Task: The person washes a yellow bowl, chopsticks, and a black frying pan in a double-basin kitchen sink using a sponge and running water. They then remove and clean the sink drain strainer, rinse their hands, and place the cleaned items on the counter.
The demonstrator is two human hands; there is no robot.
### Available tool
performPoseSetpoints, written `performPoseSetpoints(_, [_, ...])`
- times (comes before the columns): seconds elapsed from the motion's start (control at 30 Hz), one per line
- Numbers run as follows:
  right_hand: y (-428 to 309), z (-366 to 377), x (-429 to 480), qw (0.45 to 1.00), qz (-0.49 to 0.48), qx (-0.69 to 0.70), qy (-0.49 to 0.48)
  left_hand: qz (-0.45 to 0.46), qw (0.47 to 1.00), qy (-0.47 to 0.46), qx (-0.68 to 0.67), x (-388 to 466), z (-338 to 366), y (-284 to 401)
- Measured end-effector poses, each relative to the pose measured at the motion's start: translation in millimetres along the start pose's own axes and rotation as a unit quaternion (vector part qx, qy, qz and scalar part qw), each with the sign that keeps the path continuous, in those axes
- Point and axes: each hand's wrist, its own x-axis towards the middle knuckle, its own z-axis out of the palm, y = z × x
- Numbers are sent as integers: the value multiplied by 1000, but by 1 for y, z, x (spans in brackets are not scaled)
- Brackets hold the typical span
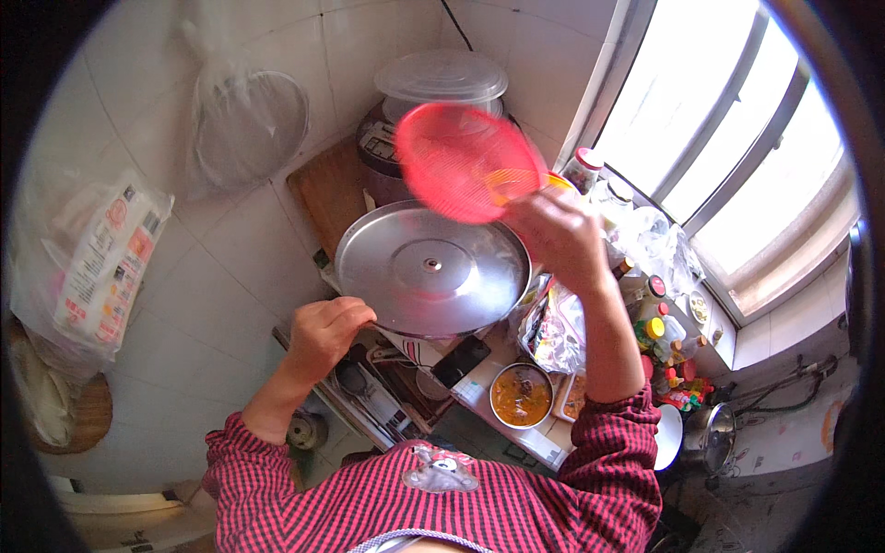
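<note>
At the rim of a large round metal lid, my left hand pinches the near-left edge between thumb and fingers. The lid is tilted, with a small fastener at its centre, and it hides what lies behind it. My right hand holds up a red plastic mesh basket by its lower right side, above the lid's far edge. Motion blurs the basket. An orange curved piece shows beside the right fingers; whether it belongs to the basket I cannot tell.
Behind stands a rice cooker under a clear plastic lid. A pulled-out drawer holds utensils. A phone and a bowl of orange soup sit on the counter. Bottles line the window side.
</note>
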Motion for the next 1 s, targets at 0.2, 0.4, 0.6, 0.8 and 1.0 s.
performPoseSetpoints(0.2, [115,21,-35,976,179,-104,-64,-10,1000,19,9,-5,-11,-5])
performPoseSetpoints(0.4, [159,50,-78,964,201,-85,-152,0,999,41,24,23,-13,-3])
performPoseSetpoints(0.6, [128,27,-83,948,213,-120,-205,41,993,106,13,102,20,-2])
performPoseSetpoints(0.8, [122,49,-118,964,122,-197,-128,47,992,113,-20,184,95,5])
performPoseSetpoints(1.0, [105,61,-136,963,186,-183,-73,17,997,72,-29,196,155,7])
